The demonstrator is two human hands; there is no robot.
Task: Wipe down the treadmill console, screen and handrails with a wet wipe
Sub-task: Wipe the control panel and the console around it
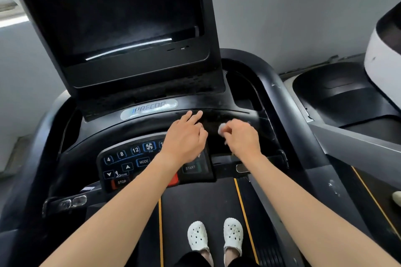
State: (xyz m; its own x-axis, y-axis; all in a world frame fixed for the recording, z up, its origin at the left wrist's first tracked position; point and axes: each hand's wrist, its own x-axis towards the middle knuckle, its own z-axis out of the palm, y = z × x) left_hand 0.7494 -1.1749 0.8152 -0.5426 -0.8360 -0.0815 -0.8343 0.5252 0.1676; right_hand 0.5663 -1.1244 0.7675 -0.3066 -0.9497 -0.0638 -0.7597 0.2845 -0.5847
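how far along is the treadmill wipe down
Early to midway, I judge. Done: the screen shows hazy streaks, possibly from a pass. In hand: the right hand pinches a balled wet wipe at the console top, the left hand resting fingertips beside it. Left: the button panel and the right handrail, which shows white specks.

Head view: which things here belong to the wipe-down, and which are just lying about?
Job: wet wipe, bunched in the right hand; left hand, fingertips on the console; screen; keypad; right handrail.

Lying about: white clogs on the belt; neighbouring machine on the right.
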